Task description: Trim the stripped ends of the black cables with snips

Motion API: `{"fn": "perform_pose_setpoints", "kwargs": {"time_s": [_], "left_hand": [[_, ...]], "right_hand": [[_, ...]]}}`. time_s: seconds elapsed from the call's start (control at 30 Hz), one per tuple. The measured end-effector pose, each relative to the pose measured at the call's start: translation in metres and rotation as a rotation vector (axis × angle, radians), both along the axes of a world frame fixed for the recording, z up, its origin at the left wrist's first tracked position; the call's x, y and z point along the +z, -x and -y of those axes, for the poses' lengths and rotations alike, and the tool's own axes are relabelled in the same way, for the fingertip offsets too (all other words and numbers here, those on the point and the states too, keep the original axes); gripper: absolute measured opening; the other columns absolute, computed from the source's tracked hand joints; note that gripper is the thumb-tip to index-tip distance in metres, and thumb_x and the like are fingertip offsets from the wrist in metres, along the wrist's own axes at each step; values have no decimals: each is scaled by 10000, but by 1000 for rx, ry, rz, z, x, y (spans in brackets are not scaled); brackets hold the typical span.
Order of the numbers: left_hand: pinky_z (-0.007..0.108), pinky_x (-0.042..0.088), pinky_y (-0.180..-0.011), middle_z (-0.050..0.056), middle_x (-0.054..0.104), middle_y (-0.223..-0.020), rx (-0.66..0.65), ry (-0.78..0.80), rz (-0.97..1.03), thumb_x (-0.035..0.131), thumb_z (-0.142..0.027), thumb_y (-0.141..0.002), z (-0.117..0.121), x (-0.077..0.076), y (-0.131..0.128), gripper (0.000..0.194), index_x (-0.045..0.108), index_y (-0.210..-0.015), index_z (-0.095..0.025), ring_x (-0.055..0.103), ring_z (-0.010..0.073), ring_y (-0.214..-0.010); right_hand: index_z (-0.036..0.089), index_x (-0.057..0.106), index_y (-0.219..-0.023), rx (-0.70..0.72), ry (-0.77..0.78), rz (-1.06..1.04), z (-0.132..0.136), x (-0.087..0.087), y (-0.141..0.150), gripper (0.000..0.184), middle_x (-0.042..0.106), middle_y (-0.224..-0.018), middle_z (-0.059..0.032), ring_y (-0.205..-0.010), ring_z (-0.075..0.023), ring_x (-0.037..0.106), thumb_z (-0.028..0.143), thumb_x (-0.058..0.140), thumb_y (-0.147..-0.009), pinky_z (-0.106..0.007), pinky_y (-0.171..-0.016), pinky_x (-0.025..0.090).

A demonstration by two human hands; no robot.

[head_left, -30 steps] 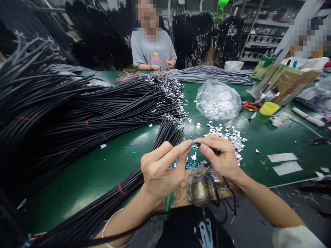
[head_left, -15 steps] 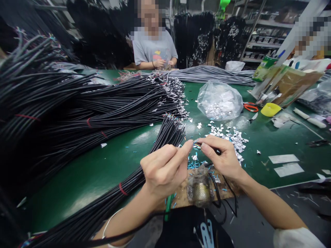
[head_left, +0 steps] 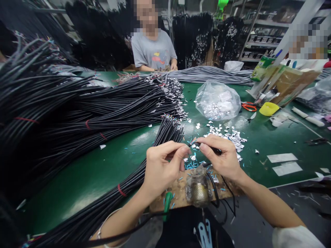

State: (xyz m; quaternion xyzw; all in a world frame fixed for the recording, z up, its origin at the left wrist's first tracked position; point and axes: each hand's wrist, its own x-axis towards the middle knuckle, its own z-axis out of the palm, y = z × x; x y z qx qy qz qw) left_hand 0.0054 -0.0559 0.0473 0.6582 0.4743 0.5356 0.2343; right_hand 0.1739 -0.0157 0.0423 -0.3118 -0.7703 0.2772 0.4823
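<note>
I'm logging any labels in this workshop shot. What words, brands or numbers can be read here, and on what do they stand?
None can be read.
Green packet by the cardboard box: print too blurred.
Grey shirt of the person across the table: a coloured picture, no legible words.
White mark on the dark cloth at the bottom edge: cut off, unclear.
White paper slips on the green table: blank as far as can be seen.

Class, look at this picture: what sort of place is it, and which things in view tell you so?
Most likely a cable-assembly workshop. Big bundles of black cables cover the green table, foil scraps lie scattered, and the right hand and left hand work a stripped cable end.
</note>
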Motion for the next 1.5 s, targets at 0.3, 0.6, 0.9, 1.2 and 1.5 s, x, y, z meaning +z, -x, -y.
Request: {"fn": "perform_pose_setpoints", "kwargs": {"time_s": [0.3,0.6,0.9,1.2,1.5], "left_hand": [[177,421,-431,-31,608,-552,141,-123,-74,665,-181,-747,1,-4,-6,38,673,-713,-167,520,60,-438],[188,400,-445,-13,619,-571,105,-146,-207,634,-225,-779,-6,-8,-6,89,678,-725,-169,512,74,-474],[174,165,-277,-61,351,-329,-272,449,91,485,-415,-859,-9,5,-4,426,522,-524,-155,262,39,-277],[180,199,-295,-45,407,-334,-157,436,-25,570,-402,-793,-17,1,7,380,598,-515,-144,312,47,-291],[148,314,-326,-31,520,-402,-54,457,166,665,-295,-703,-8,5,3,182,644,-612,-139,443,56,-334]], "right_hand": [[197,659,-881,-42,209,-152,-2,0,2,196,623,-783,-14,-648,-107,536,357,650,-769,-240,-561,417],[193,531,-742,322,681,-348,-10,-5,10,323,355,-539,78,-421,-52,245,481,670,-698,-213,-373,191],[226,560,-790,-122,-281,-15,-2,-4,5,164,545,-760,-3,-709,-139,489,66,521,-786,-289,-629,403],[217,566,-794,173,-246,330,-7,-1,-2,273,512,-714,10,-643,-123,456,-10,454,-689,-264,-546,328],[201,589,-811,-251,137,-219,-28,4,-12,158,532,-697,3,-595,-95,460,295,483,-881,-248,-547,373]]}}
